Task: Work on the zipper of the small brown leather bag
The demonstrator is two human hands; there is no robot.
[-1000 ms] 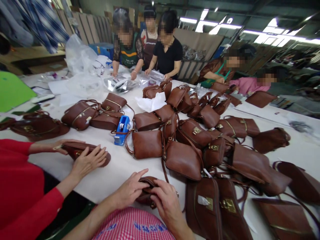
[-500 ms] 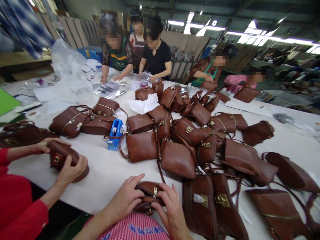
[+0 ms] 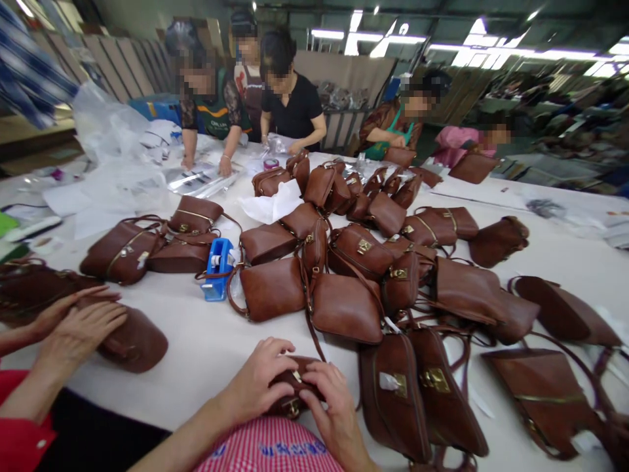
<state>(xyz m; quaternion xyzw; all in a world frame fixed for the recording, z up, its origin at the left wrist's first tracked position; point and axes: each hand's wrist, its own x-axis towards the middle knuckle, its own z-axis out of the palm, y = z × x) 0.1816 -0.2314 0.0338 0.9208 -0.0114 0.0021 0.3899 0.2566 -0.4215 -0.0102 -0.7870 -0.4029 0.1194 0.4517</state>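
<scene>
On a long white worktable strewn with brown leather handbags, the left hand and right hand both clasp a small brown leather purse at the near edge, fingers curled over its top

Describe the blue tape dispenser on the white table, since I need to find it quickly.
The blue plastic tape dispenser stands upright on the white table, left of centre. Its boxy body carries a white roll of tape near the top. A thin brown strap from the neighbouring brown leather handbag touches its base. No hand is on it.
</scene>
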